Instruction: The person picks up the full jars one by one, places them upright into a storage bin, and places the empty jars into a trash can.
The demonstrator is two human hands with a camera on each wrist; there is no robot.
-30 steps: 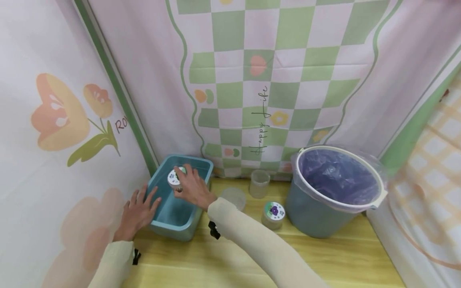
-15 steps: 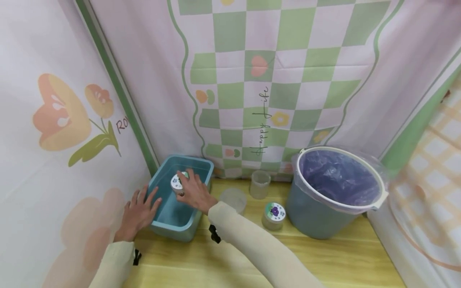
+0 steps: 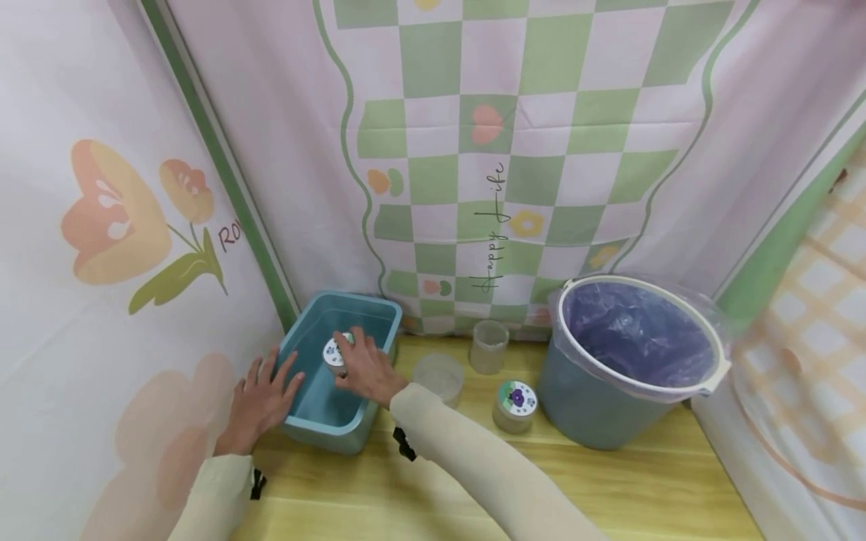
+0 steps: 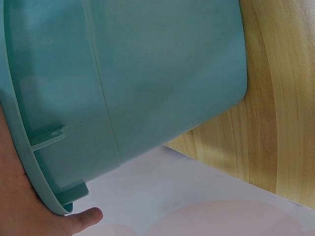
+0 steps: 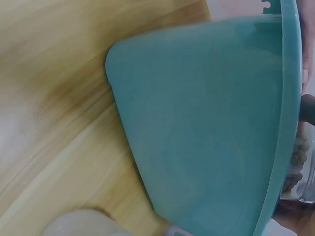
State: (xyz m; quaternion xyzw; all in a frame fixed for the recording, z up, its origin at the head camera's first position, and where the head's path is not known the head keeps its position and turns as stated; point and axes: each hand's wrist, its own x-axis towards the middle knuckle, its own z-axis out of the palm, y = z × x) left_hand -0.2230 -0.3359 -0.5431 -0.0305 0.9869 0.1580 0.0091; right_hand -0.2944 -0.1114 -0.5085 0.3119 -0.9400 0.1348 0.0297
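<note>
Holding a lidded jar over the blue tub, my right fingers curl round its side. My left fingers lie spread at the tub's rim.

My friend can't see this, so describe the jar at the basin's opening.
Start from the large bag-lined bucket, then look left to the blue-green basin. At its opening is a jar with a printed lid. Unlike the lidded container by the bucket, it is gripped by the right hand.
</note>
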